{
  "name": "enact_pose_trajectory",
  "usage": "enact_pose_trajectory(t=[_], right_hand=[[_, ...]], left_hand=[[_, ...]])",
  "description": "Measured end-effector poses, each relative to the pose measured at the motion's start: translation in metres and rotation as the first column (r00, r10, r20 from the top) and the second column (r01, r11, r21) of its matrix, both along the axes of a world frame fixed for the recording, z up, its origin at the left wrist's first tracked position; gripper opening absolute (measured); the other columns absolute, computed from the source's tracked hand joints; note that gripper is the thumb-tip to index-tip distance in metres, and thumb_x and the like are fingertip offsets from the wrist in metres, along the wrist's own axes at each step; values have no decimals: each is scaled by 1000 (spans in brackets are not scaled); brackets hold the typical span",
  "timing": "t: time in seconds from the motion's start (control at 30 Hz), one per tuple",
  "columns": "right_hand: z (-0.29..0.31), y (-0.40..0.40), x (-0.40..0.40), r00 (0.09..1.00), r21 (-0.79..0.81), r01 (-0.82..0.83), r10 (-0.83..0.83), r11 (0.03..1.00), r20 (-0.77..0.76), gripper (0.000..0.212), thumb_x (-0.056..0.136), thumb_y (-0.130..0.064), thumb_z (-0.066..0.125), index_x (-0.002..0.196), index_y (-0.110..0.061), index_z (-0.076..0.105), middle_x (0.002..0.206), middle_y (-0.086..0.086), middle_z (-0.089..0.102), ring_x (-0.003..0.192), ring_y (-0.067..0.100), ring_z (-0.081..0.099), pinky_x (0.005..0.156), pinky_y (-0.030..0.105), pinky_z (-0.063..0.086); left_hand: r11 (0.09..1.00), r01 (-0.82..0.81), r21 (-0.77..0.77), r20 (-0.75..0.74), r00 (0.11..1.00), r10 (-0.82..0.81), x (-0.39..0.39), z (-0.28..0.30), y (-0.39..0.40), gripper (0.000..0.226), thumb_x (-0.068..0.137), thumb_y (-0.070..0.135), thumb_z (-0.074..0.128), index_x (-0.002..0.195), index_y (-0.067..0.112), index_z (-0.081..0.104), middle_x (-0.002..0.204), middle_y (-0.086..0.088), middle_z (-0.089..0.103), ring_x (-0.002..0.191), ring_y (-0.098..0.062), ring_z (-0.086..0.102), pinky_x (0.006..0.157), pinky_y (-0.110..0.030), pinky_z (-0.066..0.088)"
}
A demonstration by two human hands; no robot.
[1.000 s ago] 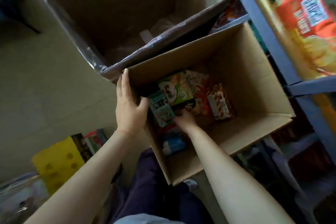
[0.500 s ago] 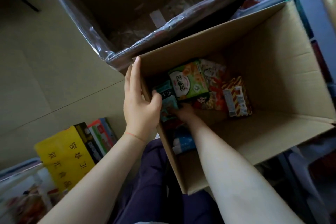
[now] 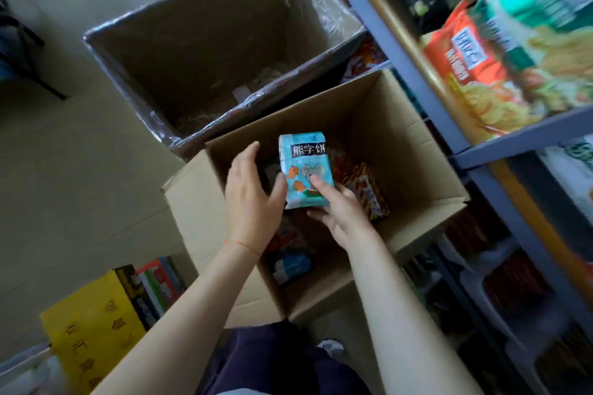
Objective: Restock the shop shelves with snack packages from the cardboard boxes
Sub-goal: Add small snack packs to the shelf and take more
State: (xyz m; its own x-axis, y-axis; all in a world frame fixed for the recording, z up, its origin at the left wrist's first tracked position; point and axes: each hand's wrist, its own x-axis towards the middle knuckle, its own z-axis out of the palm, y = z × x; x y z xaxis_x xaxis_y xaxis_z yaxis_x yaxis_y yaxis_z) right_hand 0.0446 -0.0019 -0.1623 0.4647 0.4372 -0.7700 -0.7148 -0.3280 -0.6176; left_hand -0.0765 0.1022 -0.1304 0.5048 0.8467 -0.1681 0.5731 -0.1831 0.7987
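Snack package (image 3: 306,170), a teal box, is up above the open cardboard box (image 3: 401,151). My right hand (image 3: 340,215) grasps its lower end; my left hand (image 3: 253,192) is released, thumb touching its side. I'm mid-lift, I judge; next it goes onto the shelves (image 3: 526,138) at right, clearing the rim

Near cardboard box (image 3: 401,151) sitting on floor, touching far cardboard box (image 3: 192,51) behind it. Shelves (image 3: 455,138) standing right of both, chip bags (image 3: 513,67) lying on them. Snack box (image 3: 305,170) being held above near box, between both hands (image 3: 253,199). Loose packages (image 3: 369,192) lying inside, below.
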Motion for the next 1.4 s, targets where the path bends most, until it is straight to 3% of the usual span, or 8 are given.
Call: enact_pose_trajectory(t=[0.1,0.17,0.3,0.47,0.67,0.83,1.17,1.4], right_hand=[[62,-34,13,992,159,68,-83,985,92,35,83,-32,73,115,-22,67,119,9,71,111,25,67,91,40,53],[97,-56,19,975,210,56,-99,976,200,43,82,-37,72,121,-20,66,119,9,71,112,27,67,91,41,52],[181,-129,38,840,183,54,-143,982,523,47,82,-53,71,119,-25,68,118,4,72,111,24,68,96,46,53],[269,-221,47,561,170,148,-224,974,797,16,93,-29,69,107,-23,69,106,-6,75,99,6,70,82,22,55],[333,-294,63,237,280,370,-381,886,894,27,76,-50,72,98,-47,56,107,-7,74,102,10,69,89,37,54],[365,-325,94,33,203,506,-254,838,967,16,91,-30,69,105,-26,63,101,-3,70,94,12,64,80,28,49],[382,-315,163,345,-72,457,-101,887,933,15,96,-21,55,109,-26,59,82,-6,65,69,11,57,57,26,40],[372,-310,187,419,-137,457,-76,879,905,16,94,-24,58,109,-24,60,96,-1,68,88,22,65,66,29,45]], left_hand=[[896,152,-417,232,971,-57,30,49,-32,53,92,39,70,139,29,47,134,4,60,116,-7,61,87,-23,57],[861,240,-448,344,935,-82,44,77,-50,48,90,36,73,132,32,51,115,2,69,104,-11,70,84,-29,60],[832,444,-331,582,791,-190,74,151,-106,52,87,23,80,132,27,54,113,-3,71,103,-20,72,82,-34,62],[724,657,-212,781,559,-279,114,222,-179,53,81,6,79,125,17,52,113,-14,73,104,-34,71,86,-46,61],[668,739,85,776,372,-510,165,291,-254,37,87,-6,72,118,9,58,108,-3,72,99,-11,68,84,-24,55],[701,646,302,654,394,-645,218,317,-280,31,86,18,76,116,24,67,105,0,69,95,-14,63,78,-17,47],[709,623,330,343,620,-705,310,338,-276,27,92,21,71,118,15,69,108,-2,72,89,-14,59,73,-23,39],[657,707,261,233,615,-754,344,324,-272,23,92,31,72,110,18,73,108,-1,74,97,-20,68,73,-26,44]])
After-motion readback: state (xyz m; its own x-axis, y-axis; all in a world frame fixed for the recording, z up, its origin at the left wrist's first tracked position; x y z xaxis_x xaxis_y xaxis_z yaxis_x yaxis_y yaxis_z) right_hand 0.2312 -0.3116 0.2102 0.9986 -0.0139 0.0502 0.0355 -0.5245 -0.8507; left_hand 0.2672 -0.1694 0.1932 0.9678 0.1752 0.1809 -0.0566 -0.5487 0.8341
